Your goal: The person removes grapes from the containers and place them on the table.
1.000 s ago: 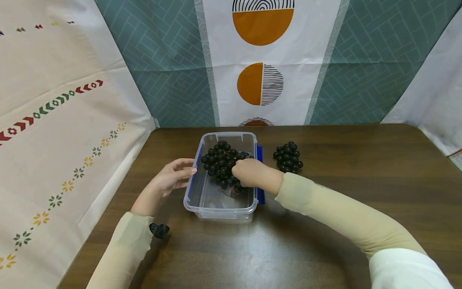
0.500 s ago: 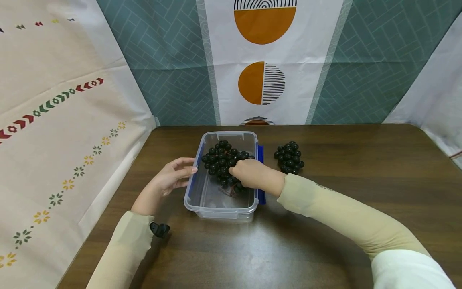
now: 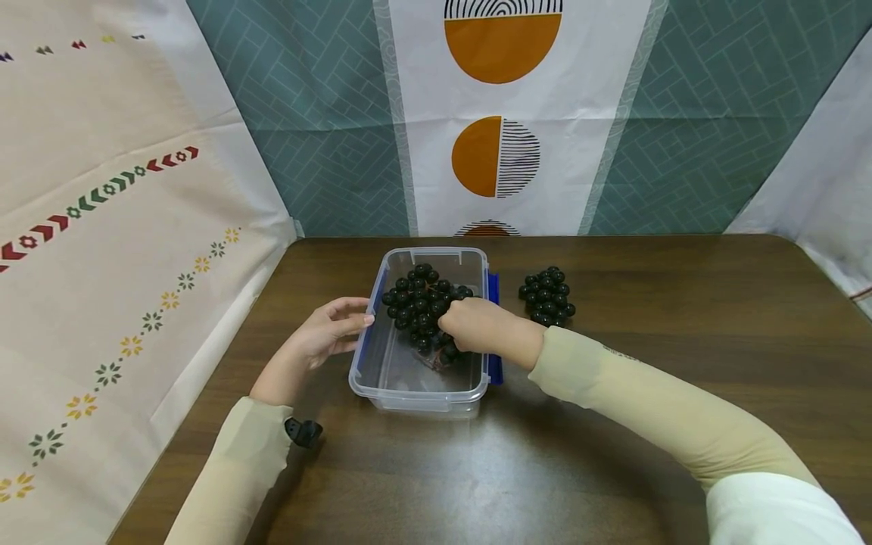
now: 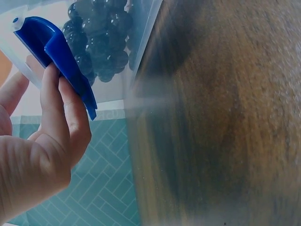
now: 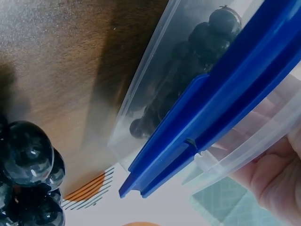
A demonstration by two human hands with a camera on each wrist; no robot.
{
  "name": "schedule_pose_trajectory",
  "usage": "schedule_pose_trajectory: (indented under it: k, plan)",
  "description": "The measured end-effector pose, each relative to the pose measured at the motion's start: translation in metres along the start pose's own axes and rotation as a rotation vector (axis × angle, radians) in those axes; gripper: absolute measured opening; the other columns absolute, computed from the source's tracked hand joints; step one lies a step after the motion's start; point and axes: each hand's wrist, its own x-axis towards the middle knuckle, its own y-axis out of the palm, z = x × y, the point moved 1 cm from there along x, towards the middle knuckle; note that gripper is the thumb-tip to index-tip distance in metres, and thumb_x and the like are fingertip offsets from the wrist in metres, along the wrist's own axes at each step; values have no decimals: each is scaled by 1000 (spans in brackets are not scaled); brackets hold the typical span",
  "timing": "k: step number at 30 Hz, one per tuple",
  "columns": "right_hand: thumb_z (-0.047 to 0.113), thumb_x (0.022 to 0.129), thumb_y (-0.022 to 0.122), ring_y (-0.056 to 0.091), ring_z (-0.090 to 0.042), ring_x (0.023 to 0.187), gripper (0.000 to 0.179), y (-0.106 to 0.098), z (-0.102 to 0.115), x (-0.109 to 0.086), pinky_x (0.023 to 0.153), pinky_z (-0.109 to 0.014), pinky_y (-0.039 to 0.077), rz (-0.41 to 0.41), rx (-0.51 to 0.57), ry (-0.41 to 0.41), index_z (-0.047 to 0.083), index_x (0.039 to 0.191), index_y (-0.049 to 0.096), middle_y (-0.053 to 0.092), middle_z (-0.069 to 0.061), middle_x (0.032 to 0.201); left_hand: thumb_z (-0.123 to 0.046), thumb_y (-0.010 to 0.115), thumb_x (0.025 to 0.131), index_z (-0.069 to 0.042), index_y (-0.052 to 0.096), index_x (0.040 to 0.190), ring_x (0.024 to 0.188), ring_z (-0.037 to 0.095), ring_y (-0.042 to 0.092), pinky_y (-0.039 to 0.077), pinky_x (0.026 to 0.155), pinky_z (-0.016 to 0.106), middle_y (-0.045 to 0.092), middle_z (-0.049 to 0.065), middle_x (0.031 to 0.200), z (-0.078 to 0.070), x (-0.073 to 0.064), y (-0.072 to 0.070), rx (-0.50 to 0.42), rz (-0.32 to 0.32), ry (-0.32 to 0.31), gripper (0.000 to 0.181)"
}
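Note:
A clear plastic food container (image 3: 385, 382) with blue side latches (image 5: 207, 103) stands on the table. Inside it lie dark grapes (image 3: 417, 297) in bunches, with a reddish stem at the near end. My left hand (image 3: 332, 333) holds the container's left rim, thumb at the edge, fingers against the hanging blue latch (image 4: 63, 56) in the left wrist view. Over the right rim reaches my right hand (image 3: 477, 322), its fingers curled down at the grapes; the fingertips are hidden in the head view. Through the plastic, the right wrist view shows part of that hand (image 5: 277, 174).
Another bunch of dark grapes (image 3: 547, 297) lies on the brown wooden table (image 3: 681, 325), to the right of the container. Patterned cloth (image 3: 327, 136) hangs behind the table. At the left, a cream cloth (image 3: 136, 303) runs along the table's edge.
My right hand has shifted only slightly among the grapes. The left hand stays at the container's rim, and the view has drifted a little.

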Motion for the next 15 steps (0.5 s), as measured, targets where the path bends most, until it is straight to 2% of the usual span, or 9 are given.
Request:
schedule_pose_trajectory:
  k: [5,12,15]
  plan:
    - [-7,81,58,21,-8,49,21,-1,-2,-2,49,-20,20,-21,-23,-51,8,66,55,29,5,54,-27,60,94,-8,34,145,130,32,42,45,99,41,45,12,132,0,0,0,0,6,0,60]
    - [-1,80,62,24,-6,47,18,-2,-6,-5,47,-18,20,-80,-33,-83,8,69,52,31,5,54,-27,60,94,-8,35,144,128,32,43,45,98,40,46,12,132,0,-1,0,5,3,4,59]
    - [3,81,65,27,-5,47,17,-2,-7,-6,47,-17,22,-107,-34,-95,8,70,52,38,3,53,-27,60,94,-8,34,144,129,32,43,46,97,39,46,12,132,0,-1,1,1,6,5,60]
